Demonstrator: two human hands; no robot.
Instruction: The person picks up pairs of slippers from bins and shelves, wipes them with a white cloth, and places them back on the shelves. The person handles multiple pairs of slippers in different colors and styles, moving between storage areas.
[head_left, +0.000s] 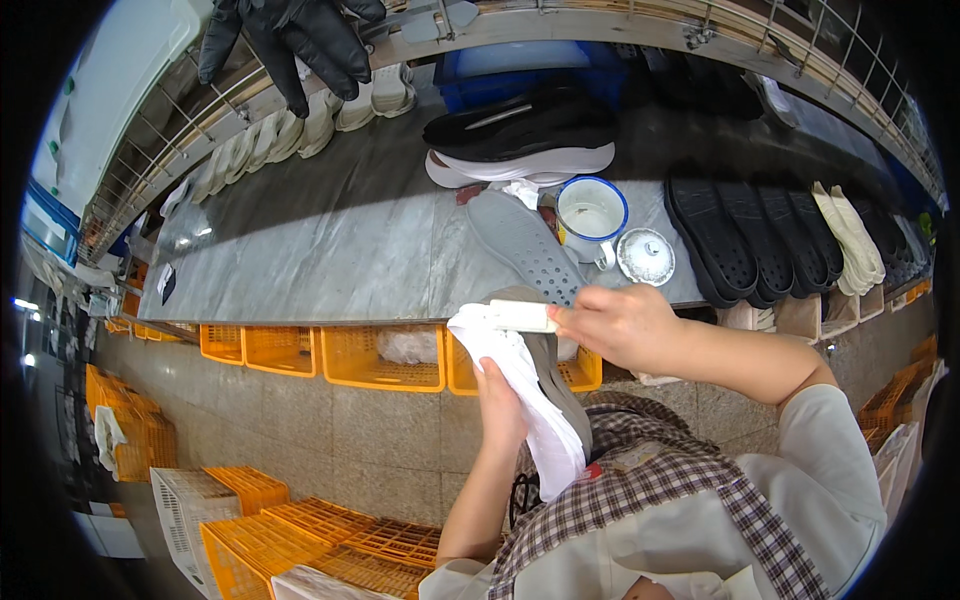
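My left hand (500, 405) is closed around a shoe sole (535, 415) with white sidewalls and a grey-brown face, held tilted in front of the table edge. In my right hand (625, 325) is a pale, flat-handled brush-like tool (522, 316), pressed against the far end of the sole; its working edge is hidden. Just beyond, a grey sole with holes (515, 235) lies on the table. A white enamel mug (592, 210) with a blue rim holds some liquid, and its lid (646, 257) rests beside it.
The grey marble-patterned table (350, 220) carries stacked black-and-white soles (520, 140), a row of black soles (745, 240) at right and cream soles (285, 135) at far left. A black glove (290, 40) hangs above. Orange crates (385, 360) stand below the table and behind me (270, 545).
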